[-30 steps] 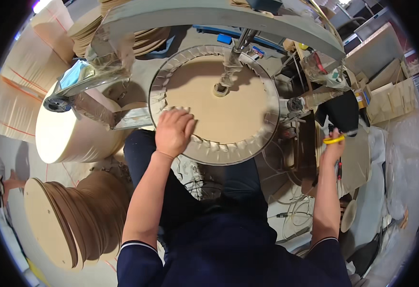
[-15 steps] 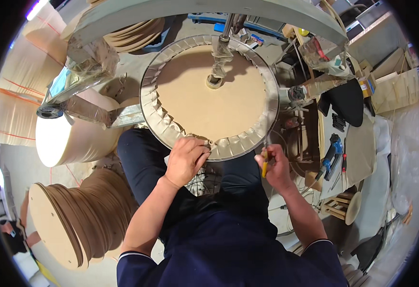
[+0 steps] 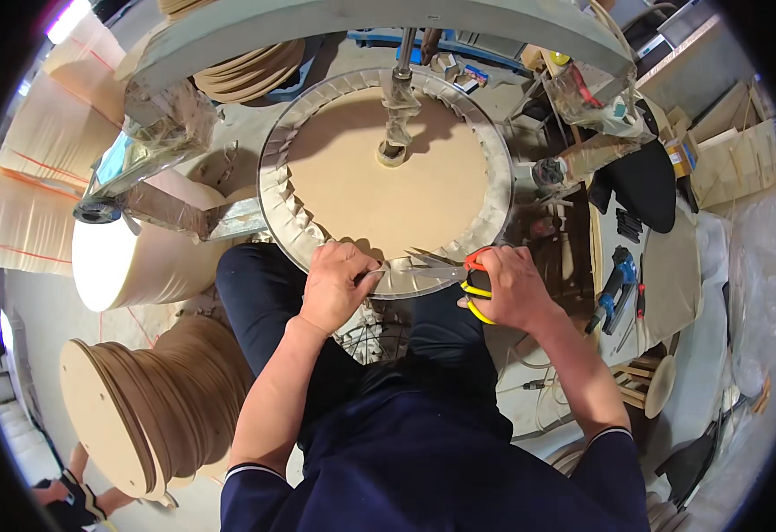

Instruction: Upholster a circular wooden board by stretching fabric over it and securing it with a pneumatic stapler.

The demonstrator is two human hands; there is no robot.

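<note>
A round tan board [image 3: 388,208] lies in front of me, ringed by pale pleated fabric [image 3: 496,199] folded inward over its edge. At the near rim, my left hand [image 3: 336,285] is closed, its thumb and fingers pinching the pleated fabric. The fingertips partly hide what they grip. My right hand [image 3: 514,285] holds scissors [image 3: 445,271] with red and yellow handles. Their blades are spread and point left over the near-right pleats, towards my left fingertips. A metal press rod [image 3: 400,97], wrapped in clear film, comes down onto the board's middle.
A grey metal frame [image 3: 388,12] arches over the far side. Stacked tan discs [image 3: 153,412] stand at lower left, with large wrapped rolls [image 3: 46,199] beyond. On the right bench lie a blue power tool [image 3: 616,284] and a red screwdriver [image 3: 640,301]. Another person's arms [image 3: 77,488] show at lower left.
My right hand has raised the scissors to the near rim, their blades now spread over the pleats. My left hand has shifted slightly left and still pinches the fabric.
</note>
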